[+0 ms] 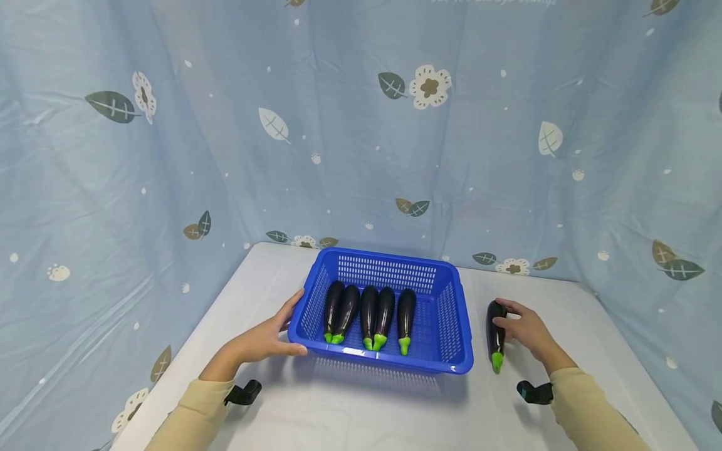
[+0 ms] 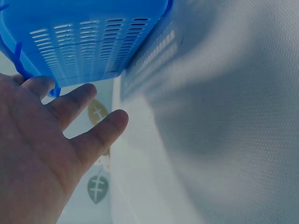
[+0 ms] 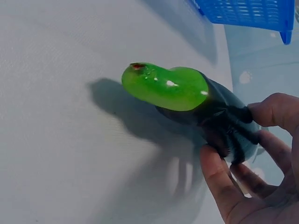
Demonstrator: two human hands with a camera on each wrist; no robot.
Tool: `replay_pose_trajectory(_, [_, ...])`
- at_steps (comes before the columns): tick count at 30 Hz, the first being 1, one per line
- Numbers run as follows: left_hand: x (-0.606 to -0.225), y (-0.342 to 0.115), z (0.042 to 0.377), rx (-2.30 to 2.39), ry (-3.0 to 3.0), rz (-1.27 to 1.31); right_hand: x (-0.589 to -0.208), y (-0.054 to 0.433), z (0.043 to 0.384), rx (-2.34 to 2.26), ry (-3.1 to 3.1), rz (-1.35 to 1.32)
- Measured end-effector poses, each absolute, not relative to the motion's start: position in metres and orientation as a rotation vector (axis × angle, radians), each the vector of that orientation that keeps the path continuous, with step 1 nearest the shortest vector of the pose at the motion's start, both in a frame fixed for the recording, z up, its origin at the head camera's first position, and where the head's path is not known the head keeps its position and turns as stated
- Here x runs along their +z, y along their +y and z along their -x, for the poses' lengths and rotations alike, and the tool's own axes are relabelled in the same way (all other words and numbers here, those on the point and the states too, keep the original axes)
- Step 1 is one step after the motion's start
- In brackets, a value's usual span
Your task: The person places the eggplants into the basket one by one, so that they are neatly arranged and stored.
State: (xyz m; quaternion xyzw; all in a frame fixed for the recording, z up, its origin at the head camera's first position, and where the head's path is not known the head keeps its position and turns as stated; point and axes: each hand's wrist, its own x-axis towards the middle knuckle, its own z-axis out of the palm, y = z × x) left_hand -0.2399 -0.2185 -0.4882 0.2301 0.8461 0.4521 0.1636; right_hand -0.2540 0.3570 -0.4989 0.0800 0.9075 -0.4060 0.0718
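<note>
At the right of the head view my right hand (image 1: 524, 329) grips a dark purple eggplant (image 1: 496, 338) with a bright green stem end. Thumb and fingers lie around its far part, and the green stem (image 3: 163, 86) points toward the near edge. A blue plastic basket (image 1: 383, 361) stands in the middle, holding several more eggplants (image 1: 369, 313) side by side, green ends toward me. My left hand (image 1: 265, 338) is at the basket's left end, fingers spread along the left rim and thumb near the front corner. In the left wrist view its fingers (image 2: 103, 133) look extended.
The basket stands on a white tabletop (image 1: 361, 419). A pale blue curtain (image 1: 350, 144) with leaf and flower prints hangs behind and along both sides. Black devices (image 1: 245, 393) are strapped at both wrists.
</note>
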Motion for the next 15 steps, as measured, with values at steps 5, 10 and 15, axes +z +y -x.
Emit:
replay_pose_trajectory(5, [-0.490, -0.219, 0.242, 1.282, 2.413, -0.657, -0.493, 0.355, 0.255, -1.224, 2.742, -0.204])
replay_pose_trajectory(10, [-0.488, -0.219, 0.241, 1.295, 2.405, -0.657, -0.487, 0.350, 0.257, -1.228, 2.754, -0.160])
replay_pose_trajectory(15, [-0.489, -0.218, 0.241, 1.302, 2.400, -0.667, -0.480, 0.344, 0.259, -1.251, 2.775, -0.120])
